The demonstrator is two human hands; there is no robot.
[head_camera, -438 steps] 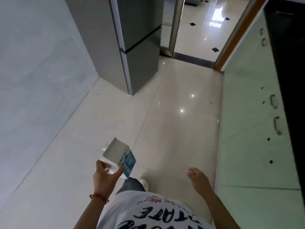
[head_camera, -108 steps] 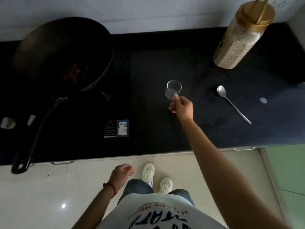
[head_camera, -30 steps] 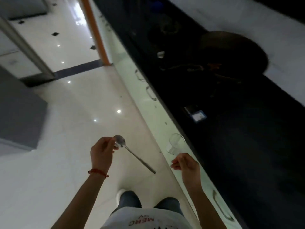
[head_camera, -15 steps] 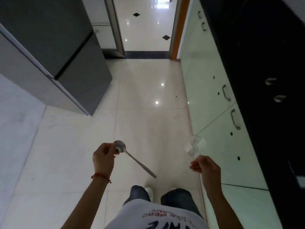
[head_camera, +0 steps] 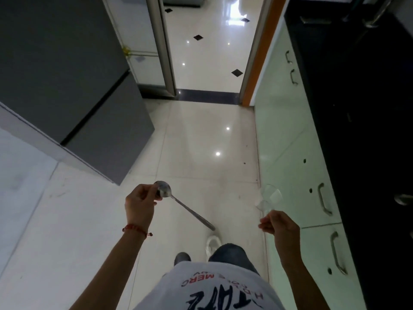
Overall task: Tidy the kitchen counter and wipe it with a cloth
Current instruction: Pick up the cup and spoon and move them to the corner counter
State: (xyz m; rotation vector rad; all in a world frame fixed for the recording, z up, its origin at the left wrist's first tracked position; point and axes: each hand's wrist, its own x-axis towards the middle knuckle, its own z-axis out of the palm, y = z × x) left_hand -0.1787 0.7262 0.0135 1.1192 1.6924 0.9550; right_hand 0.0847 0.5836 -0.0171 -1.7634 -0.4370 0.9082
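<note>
- A person stands on the pale tiled floor [head_camera: 201, 135] of a narrow kitchen, facing an open doorway, the black counter [head_camera: 362, 108] running along their right side.
- The left hand [head_camera: 139, 203] is closed on a metal spoon [head_camera: 176, 201] — pinched at the bowl, with the handle hanging free and slanting down toward the feet.
- The right hand [head_camera: 280, 224] is loosely curled, its fingertips [head_camera: 263, 221] pinching the base of a small clear glass [head_camera: 268, 198], which is tilted away from the body, just beside the pale green cabinet doors [head_camera: 288, 153].
- No cloth is in view; wiping looks not yet begun.
- Risks, as a judgement: the glass is held only by a light pinch low down, so a jolt — or a brush against a cabinet handle [head_camera: 323, 199] — could tip it out and smash it on the tiles.
- The spoon, gripped at its smooth bowl, could swivel and slip free.
</note>
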